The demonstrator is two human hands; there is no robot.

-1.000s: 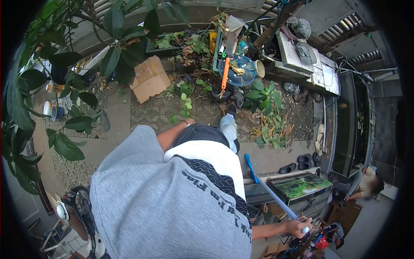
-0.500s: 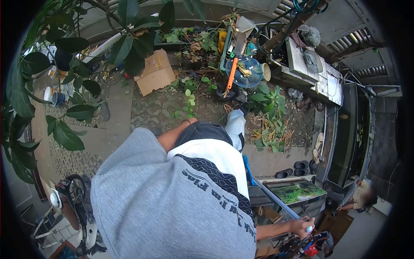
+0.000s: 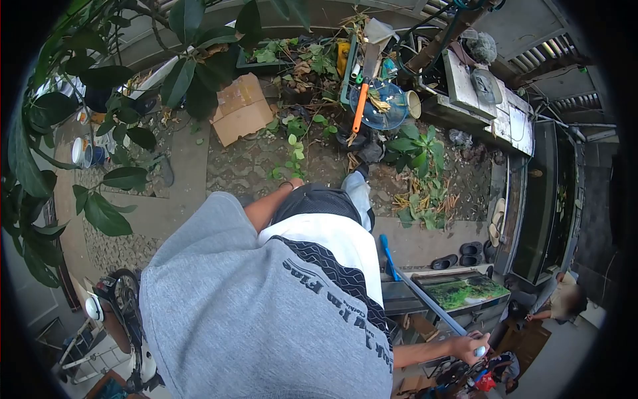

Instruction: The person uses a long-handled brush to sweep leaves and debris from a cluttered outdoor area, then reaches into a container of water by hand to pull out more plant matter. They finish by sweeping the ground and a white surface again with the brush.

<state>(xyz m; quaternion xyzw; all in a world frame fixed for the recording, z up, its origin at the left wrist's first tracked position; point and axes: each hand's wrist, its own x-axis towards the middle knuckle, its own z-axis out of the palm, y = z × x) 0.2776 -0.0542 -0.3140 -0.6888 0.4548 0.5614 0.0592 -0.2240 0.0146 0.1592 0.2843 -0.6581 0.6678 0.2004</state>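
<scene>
My right hand (image 3: 469,347) is closed around a long blue-grey pole (image 3: 435,307) near its capped upper end. The pole slants away, and its far end is a bright blue piece (image 3: 388,256) beside my leg, above the paving. What kind of tool it is cannot be made out. My left hand (image 3: 295,183) shows only around the wrist, with a dark band on it, next to my dark shorts (image 3: 316,203). Its fingers are hidden.
A saw with an orange handle (image 3: 359,110) lies over a blue basket (image 3: 385,110). Flattened cardboard (image 3: 242,110), leaf litter (image 3: 425,203) and black sandals (image 3: 444,262) are on the ground. Fish tanks (image 3: 531,219) stand right, a motorcycle (image 3: 123,306) left. A person (image 3: 561,299) sits at far right.
My right hand has shifted slightly right with the pole. The pole's blue end now shows more fully, apart from my leg. The surroundings have shifted a little in view.
</scene>
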